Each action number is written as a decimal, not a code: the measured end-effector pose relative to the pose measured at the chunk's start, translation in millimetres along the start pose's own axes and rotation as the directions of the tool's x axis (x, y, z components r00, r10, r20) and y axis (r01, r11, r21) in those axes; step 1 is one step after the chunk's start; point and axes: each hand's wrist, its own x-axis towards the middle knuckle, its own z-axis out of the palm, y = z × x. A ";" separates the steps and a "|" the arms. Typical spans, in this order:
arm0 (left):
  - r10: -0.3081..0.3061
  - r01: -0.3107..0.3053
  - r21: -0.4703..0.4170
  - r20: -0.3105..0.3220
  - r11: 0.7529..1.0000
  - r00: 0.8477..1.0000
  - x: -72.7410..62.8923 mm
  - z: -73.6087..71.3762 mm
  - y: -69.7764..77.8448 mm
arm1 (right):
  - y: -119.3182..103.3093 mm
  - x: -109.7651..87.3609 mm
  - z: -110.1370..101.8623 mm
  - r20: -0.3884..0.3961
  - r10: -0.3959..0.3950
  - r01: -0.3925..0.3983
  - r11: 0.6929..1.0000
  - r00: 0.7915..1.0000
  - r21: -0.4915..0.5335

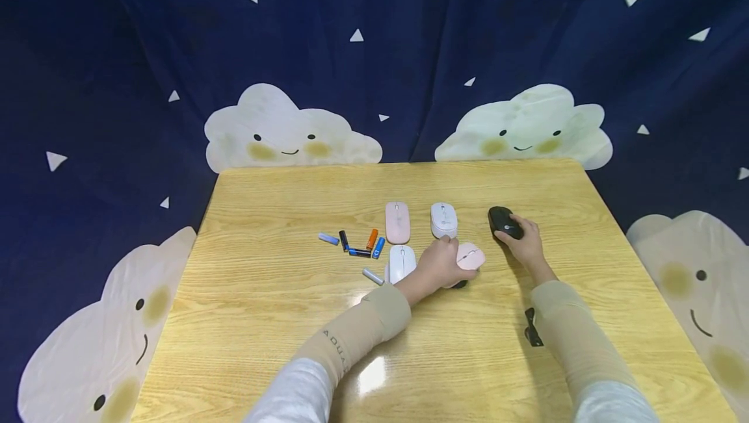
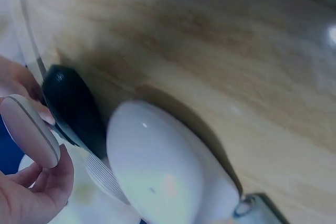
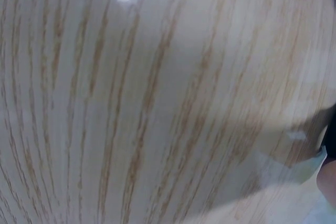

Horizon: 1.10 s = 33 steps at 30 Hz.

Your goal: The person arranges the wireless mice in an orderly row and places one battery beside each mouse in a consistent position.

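Note:
My left hand (image 1: pixel 439 264) grips a pale pink mouse (image 1: pixel 470 256) by its sides; in the left wrist view this pink mouse (image 2: pixel 30 132) is tilted up on edge. A dark object (image 1: pixel 459 284) shows just below it, mostly hidden by the hand. My right hand (image 1: pixel 528 246) holds a black mouse (image 1: pixel 504 221), thumb and fingers on either side of it, at the right of the group. Only a fingertip (image 3: pixel 326 182) and a dark edge show in the right wrist view. Left of the left hand lies a white mouse (image 1: pixel 402 262), partly covered by the wrist.
Behind my left hand stand another white mouse (image 1: pixel 444 218) and a flat pink mouse (image 1: pixel 398 221). Several batteries (image 1: pixel 359 253) lie to the left, with a silver one (image 1: pixel 372 276) nearer. A small black item (image 1: pixel 532 329) is beside the right forearm on the wooden table (image 1: pixel 246 319).

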 end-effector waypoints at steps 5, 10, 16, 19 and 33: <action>0.056 -0.057 0.043 0.005 0.997 0.998 -8.0 4.9 11.1 | 0.5 0.5 0.8 0.001 0.010 -0.010 1.000 1.000 0.003; 0.115 -0.116 0.085 0.027 0.990 0.993 -16.7 11.5 22.6 | 0.4 0.2 0.8 -0.005 0.005 -0.005 1.000 1.000 0.013; 0.186 -0.187 0.130 0.019 0.974 0.982 -27.0 23.9 29.3 | 0.3 -0.2 1.2 -0.004 -0.003 0.003 1.000 1.000 0.013; 0.206 -0.206 0.150 0.014 0.967 0.978 -33.0 30.4 30.1 | 0.3 -0.4 0.6 -0.003 -0.009 0.009 1.000 1.000 0.022; 0.238 -0.236 0.273 0.027 0.933 0.971 -47.4 54.3 31.9 | -0.4 -1.0 -0.3 0.010 -0.016 0.016 0.999 1.000 0.033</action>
